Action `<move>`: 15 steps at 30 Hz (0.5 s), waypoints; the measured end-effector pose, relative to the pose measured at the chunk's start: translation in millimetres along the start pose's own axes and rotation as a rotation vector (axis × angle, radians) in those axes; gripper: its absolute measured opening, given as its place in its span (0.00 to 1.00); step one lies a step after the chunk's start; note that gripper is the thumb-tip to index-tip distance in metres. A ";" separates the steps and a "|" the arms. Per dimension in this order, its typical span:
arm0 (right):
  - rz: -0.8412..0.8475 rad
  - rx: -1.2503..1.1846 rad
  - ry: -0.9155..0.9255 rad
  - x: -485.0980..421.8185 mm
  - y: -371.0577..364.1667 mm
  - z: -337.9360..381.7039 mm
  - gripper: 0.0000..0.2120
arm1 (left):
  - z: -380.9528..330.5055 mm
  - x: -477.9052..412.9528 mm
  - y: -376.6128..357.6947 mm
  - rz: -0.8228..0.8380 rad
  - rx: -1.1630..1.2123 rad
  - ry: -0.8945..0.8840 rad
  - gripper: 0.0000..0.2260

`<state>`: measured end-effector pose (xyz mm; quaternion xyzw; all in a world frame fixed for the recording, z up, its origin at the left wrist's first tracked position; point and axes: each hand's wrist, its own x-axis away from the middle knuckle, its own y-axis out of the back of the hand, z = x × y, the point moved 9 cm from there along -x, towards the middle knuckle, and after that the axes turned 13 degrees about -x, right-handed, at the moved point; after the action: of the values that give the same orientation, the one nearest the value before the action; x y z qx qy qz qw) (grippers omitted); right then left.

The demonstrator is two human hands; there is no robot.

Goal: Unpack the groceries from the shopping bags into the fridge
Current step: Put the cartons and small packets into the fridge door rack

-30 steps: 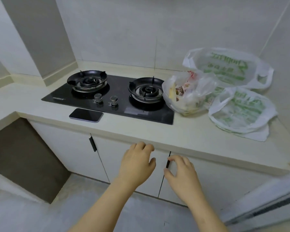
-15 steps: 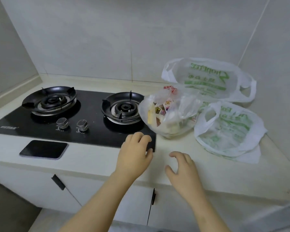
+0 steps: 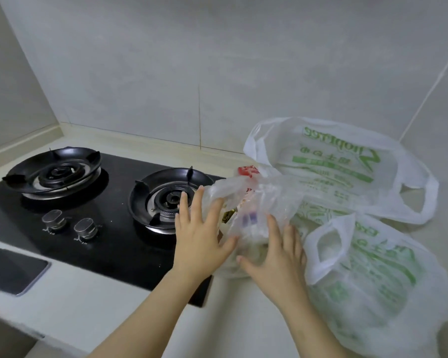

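Head view: the clear bag (image 3: 259, 200) of groceries sits on the bench (image 3: 93, 298) at the right edge of the hob (image 3: 119, 244), and the left grip (image 3: 199, 236) and right grip (image 3: 277, 257) — fingers spread, clasping nothing yet — flank its sides, likely to steady and open it.

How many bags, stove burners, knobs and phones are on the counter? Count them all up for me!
Bags: 3
Burners: 2
Knobs: 2
Phone: 1
Total: 8
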<state>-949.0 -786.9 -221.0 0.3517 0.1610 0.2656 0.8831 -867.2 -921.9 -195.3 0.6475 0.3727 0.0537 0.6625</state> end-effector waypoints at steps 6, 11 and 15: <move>0.112 0.026 -0.054 -32.5 -14.8 -29.5 0.55 | -15.0 -28.7 -29.1 0.130 0.162 -0.019 0.36; 0.158 0.086 -0.065 -54.6 -23.4 -44.5 0.55 | -21.3 -47.1 -65.0 0.394 0.286 -0.018 0.41; 0.174 0.113 -0.065 -75.2 -21.6 -52.9 0.53 | -21.5 -58.7 -94.4 0.579 0.345 0.008 0.44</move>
<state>-1026.9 -815.6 -266.0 0.4220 0.1155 0.3204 0.8402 -960.3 -951.5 -252.7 0.8289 0.1796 0.1783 0.4989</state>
